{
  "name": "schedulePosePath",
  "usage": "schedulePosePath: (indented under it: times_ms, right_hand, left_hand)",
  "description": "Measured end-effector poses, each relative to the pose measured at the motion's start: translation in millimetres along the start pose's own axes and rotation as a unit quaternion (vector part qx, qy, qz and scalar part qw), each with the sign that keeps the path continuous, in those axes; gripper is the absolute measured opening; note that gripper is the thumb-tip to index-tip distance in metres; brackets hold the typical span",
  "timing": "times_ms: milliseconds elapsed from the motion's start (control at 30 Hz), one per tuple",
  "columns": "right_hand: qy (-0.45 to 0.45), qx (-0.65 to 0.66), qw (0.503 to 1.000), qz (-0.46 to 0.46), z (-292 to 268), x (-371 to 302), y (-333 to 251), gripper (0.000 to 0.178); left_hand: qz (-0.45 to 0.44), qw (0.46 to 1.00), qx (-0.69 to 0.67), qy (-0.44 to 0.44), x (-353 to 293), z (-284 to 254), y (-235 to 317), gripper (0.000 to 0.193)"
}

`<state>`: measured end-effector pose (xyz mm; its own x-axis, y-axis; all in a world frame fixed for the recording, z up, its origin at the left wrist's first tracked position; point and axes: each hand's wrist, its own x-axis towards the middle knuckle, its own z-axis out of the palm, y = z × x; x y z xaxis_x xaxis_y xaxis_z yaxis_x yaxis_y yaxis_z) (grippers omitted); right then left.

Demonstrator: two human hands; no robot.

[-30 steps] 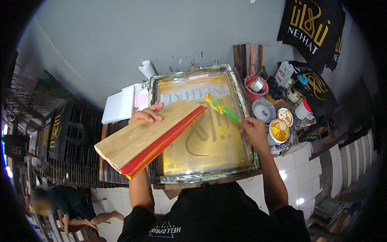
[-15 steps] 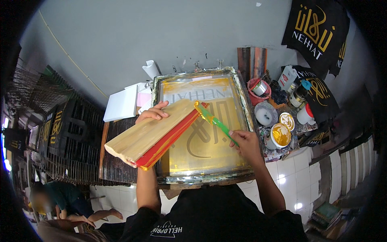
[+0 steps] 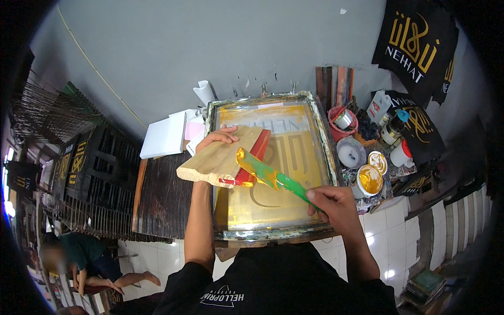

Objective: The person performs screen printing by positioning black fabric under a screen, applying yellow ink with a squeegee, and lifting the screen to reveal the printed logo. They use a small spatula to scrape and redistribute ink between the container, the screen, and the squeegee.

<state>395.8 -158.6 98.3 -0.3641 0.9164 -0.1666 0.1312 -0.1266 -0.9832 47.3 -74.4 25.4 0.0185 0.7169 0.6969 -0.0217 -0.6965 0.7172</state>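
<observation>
My left hand [image 3: 218, 137] grips a wooden squeegee [image 3: 215, 157] over the screen frame, fingers over its far top side. Along the squeegee's right side runs a red blade [image 3: 261, 144], with gold ink at its near end. My right hand [image 3: 332, 206] pinches a green spatula [image 3: 291, 185] by its lower end. Gold ink coats the spatula's tip, which lies close to the blade's near end; whether they touch I cannot tell. Beneath both is a screen printing frame [image 3: 321, 131] with gold ink spread over its mesh and a dark lettered design.
To the right stand an open tub of gold ink [image 3: 370, 180], its smeared lid [image 3: 377, 162], a red basket [image 3: 342, 122] and several bottles. White paper [image 3: 164, 137] lies at the left on a dark wooden table [image 3: 163, 197]. A person [image 3: 89, 257] sits low at the far left.
The squeegee has swung so its near end points more toward me and moved right. The spatula has shifted from the blade's far end to its near end, with my right hand moving nearer.
</observation>
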Motion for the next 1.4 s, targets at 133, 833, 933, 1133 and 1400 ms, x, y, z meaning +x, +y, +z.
schedulePosePath:
  times_ms: [133, 833, 933, 1133, 1400]
  right_hand:
    - [-0.01, 0.091, 0.996, -0.002, -7, -5, -9, 0.03]
    - [0.012, 0.17, 0.981, -0.097, 5, 85, 45, 0.015]
    - [-0.006, 0.186, 0.979, -0.087, 11, 86, 51, 0.015]
    - [-0.011, 0.144, 0.984, -0.101, 4, 81, 58, 0.016]
    - [-0.002, 0.107, 0.99, -0.094, -15, 71, 71, 0.013]
  left_hand:
    - [-0.001, 1.0, 0.007, 0.002, -2, 0, -2, 0.012]
    - [-0.265, 0.87, -0.332, 0.249, -1, 56, 24, 0.043]
    - [-0.288, 0.854, -0.359, 0.244, -5, 60, 24, 0.042]
    - [-0.337, 0.808, -0.429, 0.223, -9, 55, 21, 0.045]
    - [-0.36, 0.741, -0.524, 0.218, -12, 54, 18, 0.042]
